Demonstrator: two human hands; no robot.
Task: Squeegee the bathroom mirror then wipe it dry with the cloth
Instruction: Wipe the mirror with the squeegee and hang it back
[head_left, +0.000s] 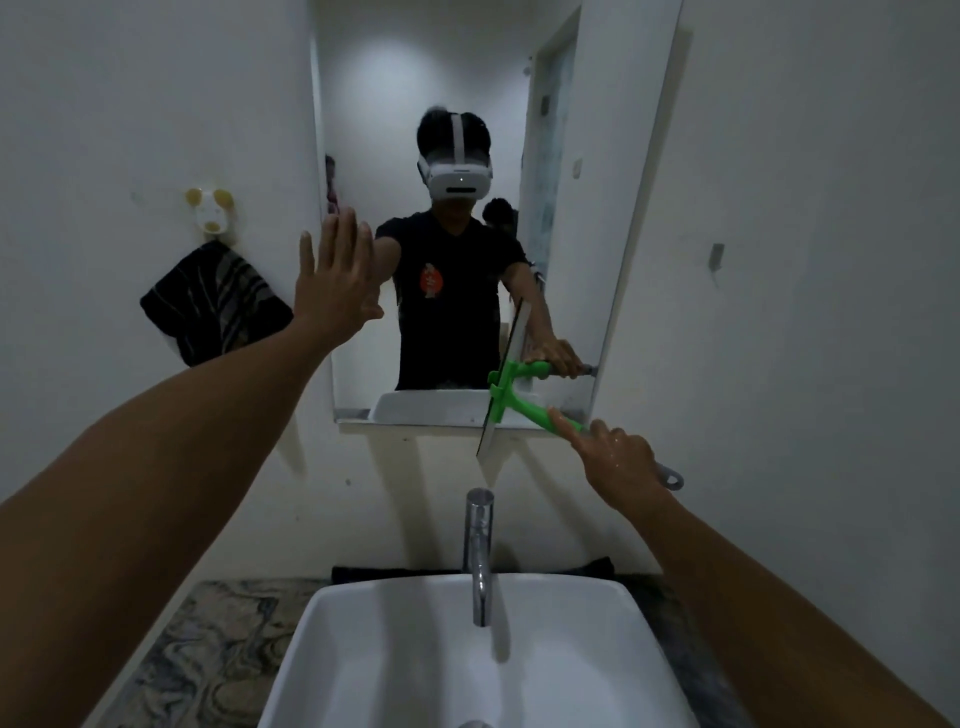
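Your right hand (621, 462) is closed around the smooth green plastic handle of the squeegee (511, 397), forefinger stretched along the shaft, with a grey hanging loop poking out behind your palm. The squeegee is T-shaped: a long, thin dark blade crosses the handle and stands nearly upright at the lower right corner of the mirror (467, 104), its upper part against the glass and its lower end reaching past the mirror's bottom edge over the wall. The mirror is a tall, frameless rectangle of glossy glass on a matte white wall. Your left hand (335, 275) is open and flat, fingers together and pointing up, held at the mirror's left edge; whether the palm touches the glass cannot be told. The cloth (218, 301), dark with pale stripes and softly crumpled, hangs left of the mirror from a small white plastic hook (210, 210) with yellowish round pads. Below the mirror stands a slim cylindrical chrome tap (479, 551) with a polished sheen, over a smooth white rectangular basin (415, 675) with rounded corners, which sits on a countertop (218, 644) of swirled, marbled grey stone.
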